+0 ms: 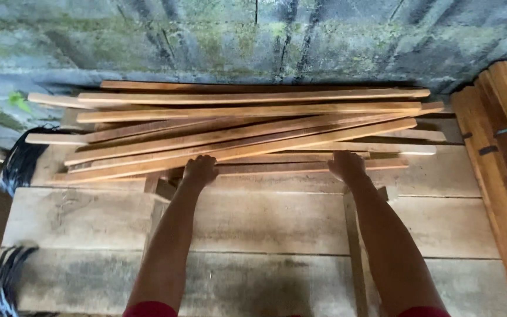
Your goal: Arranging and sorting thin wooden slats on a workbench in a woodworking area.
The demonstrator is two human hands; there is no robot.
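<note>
While both arms reach forward over the plank platform [265,223], the left hand [199,171] and the right hand [346,165] rest on the near edge of the loose pile of wooden slats [247,126], which lies along the platform's far edge, close under the mossy block wall [253,35]. Both hands look curled onto the nearest slat [277,168], fingers bent over it, though whether they truly grip it or only press on it cannot be told from this angle. The slats lie crossed and fanned, several slanting down towards the platform's left edge, so handling one cleanly seems to call for hands set well apart, as they are, and an even lift so that neither end drags the slats lying over it. Longer pieces overhang at both ends and could swing if tipped. At the platform's right edge sits a strapped bundle of boards [500,152], apart from the loose pile; dark strap ends [22,161] hang off the far-left corner, and more lie at the near-left corner.
</note>
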